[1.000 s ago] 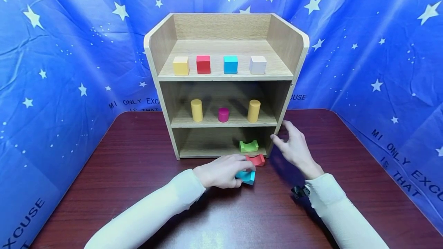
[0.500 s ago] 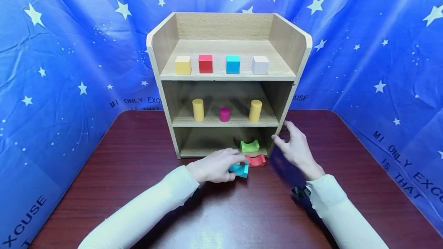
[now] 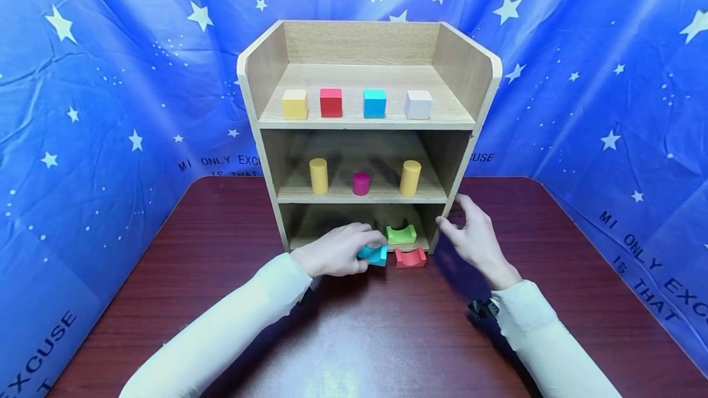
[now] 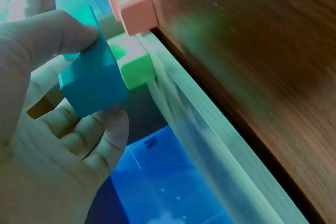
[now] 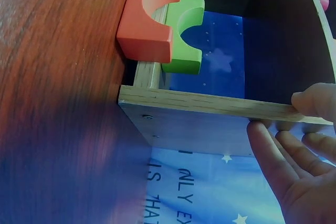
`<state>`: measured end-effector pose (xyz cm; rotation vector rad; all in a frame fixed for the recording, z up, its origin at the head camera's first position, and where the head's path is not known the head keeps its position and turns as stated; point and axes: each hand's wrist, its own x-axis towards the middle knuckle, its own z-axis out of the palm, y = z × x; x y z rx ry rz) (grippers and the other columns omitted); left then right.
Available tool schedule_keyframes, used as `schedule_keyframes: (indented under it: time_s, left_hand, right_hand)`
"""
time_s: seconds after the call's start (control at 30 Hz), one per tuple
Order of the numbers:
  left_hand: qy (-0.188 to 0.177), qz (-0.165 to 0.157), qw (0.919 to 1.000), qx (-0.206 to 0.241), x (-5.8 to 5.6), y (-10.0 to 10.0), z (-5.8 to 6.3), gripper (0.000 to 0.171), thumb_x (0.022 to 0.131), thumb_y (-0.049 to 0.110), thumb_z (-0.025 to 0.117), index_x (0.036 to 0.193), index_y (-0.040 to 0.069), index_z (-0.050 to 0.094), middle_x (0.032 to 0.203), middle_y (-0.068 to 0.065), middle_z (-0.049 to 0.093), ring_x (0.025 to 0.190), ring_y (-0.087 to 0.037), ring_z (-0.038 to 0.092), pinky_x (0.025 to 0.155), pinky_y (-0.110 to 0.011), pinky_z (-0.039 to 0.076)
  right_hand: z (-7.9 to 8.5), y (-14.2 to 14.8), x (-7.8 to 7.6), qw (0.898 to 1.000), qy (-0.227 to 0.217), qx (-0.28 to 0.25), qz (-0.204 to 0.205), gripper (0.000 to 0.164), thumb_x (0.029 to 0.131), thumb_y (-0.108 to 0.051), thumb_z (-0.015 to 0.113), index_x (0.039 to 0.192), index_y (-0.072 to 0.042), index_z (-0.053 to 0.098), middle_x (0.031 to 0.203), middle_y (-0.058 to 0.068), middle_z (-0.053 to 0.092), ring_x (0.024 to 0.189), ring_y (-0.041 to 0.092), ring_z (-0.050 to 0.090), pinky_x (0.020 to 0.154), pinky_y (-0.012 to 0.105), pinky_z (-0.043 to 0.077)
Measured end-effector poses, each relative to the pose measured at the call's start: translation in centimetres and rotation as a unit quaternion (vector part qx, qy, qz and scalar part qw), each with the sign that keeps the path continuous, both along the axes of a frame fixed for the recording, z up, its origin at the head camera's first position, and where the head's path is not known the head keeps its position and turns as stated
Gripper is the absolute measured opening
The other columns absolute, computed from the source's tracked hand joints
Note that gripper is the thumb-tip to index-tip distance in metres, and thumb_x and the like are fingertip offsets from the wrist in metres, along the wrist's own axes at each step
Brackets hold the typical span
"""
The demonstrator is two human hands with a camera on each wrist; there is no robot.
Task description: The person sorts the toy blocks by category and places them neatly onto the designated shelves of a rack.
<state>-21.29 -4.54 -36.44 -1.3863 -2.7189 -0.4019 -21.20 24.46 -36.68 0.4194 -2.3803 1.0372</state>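
Observation:
My left hand [image 3: 334, 252] pinches a blue block with a curved notch [image 3: 377, 256] between thumb and fingers, at the front edge of the bottom shelf. The left wrist view shows the thumb pressing one face of that block [image 4: 94, 80]. A green notched block [image 3: 401, 235] sits on the bottom shelf, its notch facing up. Just in front of it, on the table, stands a red notched block [image 3: 410, 258]. My right hand [image 3: 477, 239] grips the right side panel of the wooden shelf unit [image 5: 210, 102], thumb at its front edge and fingers against the outer face.
On the middle shelf stand two yellow cylinders [image 3: 319, 175] and a short magenta cylinder [image 3: 361, 183]. The top shelf bears a yellow cube [image 3: 295, 105], red cube [image 3: 331, 103], blue cube [image 3: 374, 104] and white cube [image 3: 418, 105]. A blue star-patterned cloth [image 3: 110, 78] surrounds the dark wood table [image 3: 354, 336].
My left hand has carried the blue notched block leftward and away from me, from in front of the red block to the bottom shelf's edge. The right hand keeps its place.

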Motion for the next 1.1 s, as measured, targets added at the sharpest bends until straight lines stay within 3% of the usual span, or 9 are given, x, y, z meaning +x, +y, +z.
schedule_keyframes:
  time_s: [0.37,0.7,0.97,1.1]
  left_hand:
    - [-0.016,0.036,0.9992,0.001,-1.7,-0.7,-0.4,0.047,0.079,0.018,0.067,0.124,0.024,0.055,0.102,0.005,0.057,0.092,-0.010,0.053,0.081,-0.030,0.046]
    - [-0.060,0.054,0.9967,0.009,-3.2,-0.6,-0.6,0.047,0.082,0.014,0.066,0.127,0.022,0.055,0.104,0.001,0.062,0.090,-0.011,0.057,0.076,-0.029,0.048]
    - [-0.075,0.074,0.9944,0.009,-4.0,-0.4,-1.1,0.048,0.082,0.014,0.066,0.128,0.020,0.055,0.101,0.002,0.061,0.087,-0.011,0.056,0.079,-0.028,0.047]
    - [-0.080,0.085,0.9932,0.001,-4.3,-0.5,-1.4,0.048,0.082,0.016,0.067,0.129,0.021,0.055,0.104,0.002,0.061,0.092,-0.012,0.055,0.084,-0.030,0.045]
  right_hand:
    - [0.0,0.0,-0.1,1.000,-0.005,-0.004,0.002,0.035,0.084,-0.008,0.069,0.115,-0.002,0.055,0.093,0.014,0.066,0.086,0.025,0.064,0.068,0.039,0.055]
    - [-0.1,0.1,-0.1,1.000,0.001,-0.007,0.009,0.035,0.084,-0.006,0.069,0.115,0.000,0.055,0.093,0.015,0.066,0.087,0.029,0.064,0.067,0.043,0.055]
    - [-0.1,0.1,-0.1,1.000,0.001,-0.008,0.009,0.035,0.084,-0.006,0.069,0.115,0.000,0.055,0.093,0.015,0.066,0.086,0.030,0.065,0.066,0.030,0.055]
    - [-0.1,0.1,-0.1,1.000,-0.001,-0.007,0.010,0.035,0.084,-0.007,0.069,0.115,-0.001,0.055,0.093,0.016,0.066,0.087,0.033,0.065,0.066,0.032,0.055]
